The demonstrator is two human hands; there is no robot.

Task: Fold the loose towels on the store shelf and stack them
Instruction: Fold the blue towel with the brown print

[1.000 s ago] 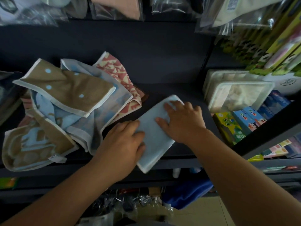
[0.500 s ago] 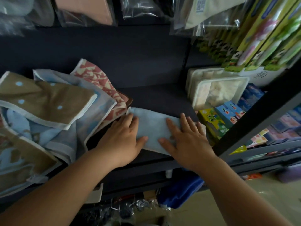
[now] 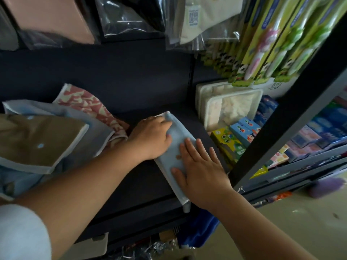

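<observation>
A blue towel [image 3: 177,147] lay on the right part of the dark shelf [image 3: 142,186]. It was folded into a long, thin strip. Its long way ran from the back of the shelf down to the front edge, leaning a little to the right. Its near end poked just over the front edge.

Both hands were on it, close together but not touching. The left hand [image 3: 150,136] was on the far end. Its fingers [image 3: 163,121] were bent over the far corner and looked to hold it, with the thumb on top. The right hand [image 3: 199,171] was on the near half. It lay flat, with the fingers straight and spread, pressing the cloth down.

I think the strip needed one more fold, end to end. The left hand held the far end, so it was best placed to bring that end toward the front. The right hand could keep the near end in place.

The loose towels were on the left part of the shelf. There was a brown towel [image 3: 37,141] on top, a grey-blue towel [image 3: 56,111] under it and a pink towel [image 3: 88,104] behind. The left hand was nearer to them.
</observation>
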